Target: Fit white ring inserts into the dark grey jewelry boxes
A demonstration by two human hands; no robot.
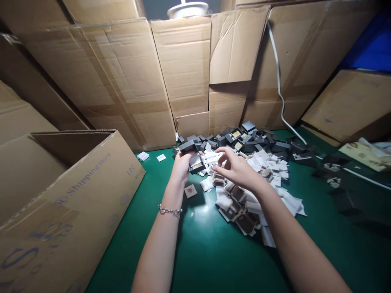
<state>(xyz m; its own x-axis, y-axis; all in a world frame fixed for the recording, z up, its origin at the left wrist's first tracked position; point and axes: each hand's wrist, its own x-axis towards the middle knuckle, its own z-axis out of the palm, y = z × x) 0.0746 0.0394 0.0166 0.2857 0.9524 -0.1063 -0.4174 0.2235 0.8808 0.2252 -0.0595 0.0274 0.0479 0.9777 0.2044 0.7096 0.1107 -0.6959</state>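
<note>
Left hand grips an open black box above the green table; right hand hangs just beside, fingers curled but parted, over the white pile.

A wall of cardboard stands along the far edge of the worktop. Before it, right of the middle, lies a heap of small boxes, trailing toward the right edge; a pile of loose pieces lies nearer. A carton fills the left side, with 2 packets just beyond its far right corner. A small box sits in the left hand's grip, left of the pile; the right hand is over the pile.
</note>
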